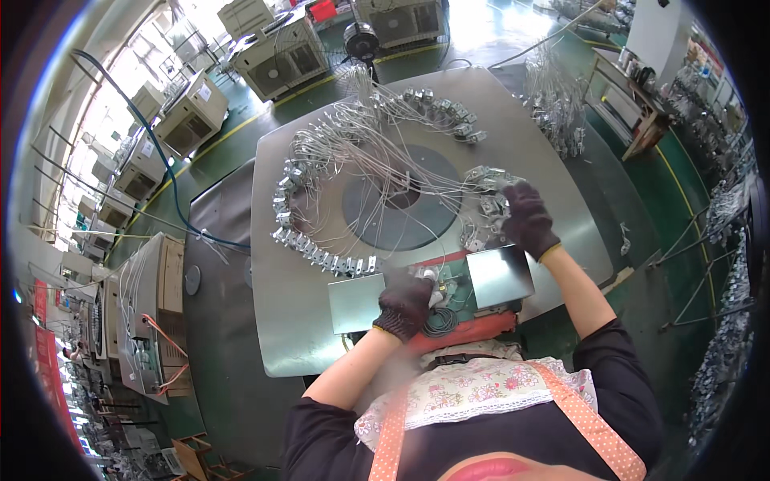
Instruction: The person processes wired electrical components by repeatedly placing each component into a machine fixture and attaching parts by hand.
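Note:
Dark knitted gloves cover both my hands. My left hand (405,305) is closed at the front of the round-cornered metal table (289,337), its fingertips at a small whitish piece (431,275) whose kind I cannot make out. Beside it lies a coil of thin grey cable (439,322). Over to the right, my right hand (529,220) curls its fingers down at a cluster of small metal brackets (488,178) with thin wires attached; what lies under the fingers is hidden. Many more brackets (282,204) form an arc, their pale wires (361,144) running toward the middle.
A grey disc (365,208) sits in the table's centre. Two shiny metal plates (358,303) (501,276) flank the space before me, with a red padded strip (473,327) along the front. Bundled wires (553,104) hang at the far right; a fan (361,40) stands beyond.

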